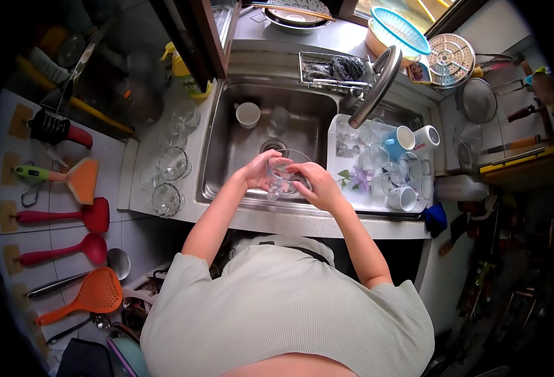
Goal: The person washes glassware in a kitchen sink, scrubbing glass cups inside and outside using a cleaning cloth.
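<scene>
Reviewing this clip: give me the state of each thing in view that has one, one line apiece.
Clear glass cup: held over the sink
Left hand: gripping the cup
Right hand: gripping the cup
White mug: upright
Faucet: no stream visible
Blue basket: tilted
Orange slotted turner: hanging

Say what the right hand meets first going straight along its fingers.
The right hand would meet the clear glass first, apparently already touching it; beyond, probably the left hand, though depth is unclear.
</scene>
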A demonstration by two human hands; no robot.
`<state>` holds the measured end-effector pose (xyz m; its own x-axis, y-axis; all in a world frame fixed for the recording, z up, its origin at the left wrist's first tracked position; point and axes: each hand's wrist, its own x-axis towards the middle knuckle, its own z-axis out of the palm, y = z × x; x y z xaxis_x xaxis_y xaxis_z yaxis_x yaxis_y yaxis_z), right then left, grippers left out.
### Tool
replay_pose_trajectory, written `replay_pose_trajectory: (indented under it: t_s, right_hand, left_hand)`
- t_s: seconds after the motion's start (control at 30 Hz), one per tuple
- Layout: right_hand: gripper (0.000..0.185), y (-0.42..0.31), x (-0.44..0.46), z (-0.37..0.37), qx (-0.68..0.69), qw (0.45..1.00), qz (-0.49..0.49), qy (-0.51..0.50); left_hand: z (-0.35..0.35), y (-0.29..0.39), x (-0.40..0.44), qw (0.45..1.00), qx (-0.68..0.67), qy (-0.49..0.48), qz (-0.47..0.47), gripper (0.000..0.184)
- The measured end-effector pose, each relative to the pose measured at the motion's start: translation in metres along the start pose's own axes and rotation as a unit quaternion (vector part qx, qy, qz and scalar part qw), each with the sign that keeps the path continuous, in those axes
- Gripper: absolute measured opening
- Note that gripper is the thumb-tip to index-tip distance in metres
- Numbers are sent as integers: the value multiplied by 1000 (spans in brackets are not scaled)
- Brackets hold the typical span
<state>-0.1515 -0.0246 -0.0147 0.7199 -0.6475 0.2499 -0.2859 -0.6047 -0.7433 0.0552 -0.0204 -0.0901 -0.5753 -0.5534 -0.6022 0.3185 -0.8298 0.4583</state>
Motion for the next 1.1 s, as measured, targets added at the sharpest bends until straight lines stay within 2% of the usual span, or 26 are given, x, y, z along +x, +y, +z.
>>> replay_pose_trajectory:
  t_s: [0.03, 0.07, 0.17, 0.2, 0.3, 0.43, 0.47, 0.57, 0.67, 0.77, 0.8, 0.93, 1.03, 1.1]
  right_hand:
    - [33, -3, -2, -4, -24, 999, -10, -44]
    - [33, -5, -3, -6, -37, 998, -36, -43]
    - [30, 6, -5, -6, -108, 984, 4, -143]
    - [24, -1, -1, -13, -110, 972, 47, -200]
    - [19, 10, -2, -13, -72, 973, 64, -210]
    - [17, 23, -6, -9, 51, 987, 113, -105]
    - [17, 28, -6, -6, 78, 986, 124, -75]
    - [18, 37, -7, 3, 153, 975, 158, 11]
    - [19, 48, -7, 20, 227, 951, 184, 103]
    - [17, 50, -2, 31, 240, 936, 211, 146]
    - [17, 50, 0, 31, 218, 940, 234, 123]
    - [18, 36, 9, 37, 250, 936, 221, 113]
    - [22, 26, 12, 40, 144, 968, 164, 127]
    - [31, 17, 13, 47, 42, 988, 136, 62]
  left_hand:
    - [-3, -2, 4, 1000, 1, -18, -13, 54]
    - [-6, -4, 9, 999, 2, -37, -25, 54]
    - [-1, -1, 17, 997, 19, -50, -63, 56]
    - [4, 2, 17, 996, 35, -45, -75, 57]
    - [13, 9, 20, 993, 72, -26, -85, 65]
    - [33, 9, 9, 989, 127, 51, -55, 78]
    - [26, 4, 12, 990, 128, 27, -53, 82]
    - [19, 1, 18, 976, 196, 76, -55, 80]
    - [40, -7, 9, 983, 93, 102, 118, 70]
    - [40, -18, 27, 946, 121, 130, 273, 57]
    - [40, -17, 37, 931, 75, 162, 320, 39]
    - [39, -10, 54, 872, 63, 295, 386, 25]
    - [39, 5, 49, 905, -12, 256, 341, 28]
    - [36, 11, 44, 920, 6, 245, 307, 39]
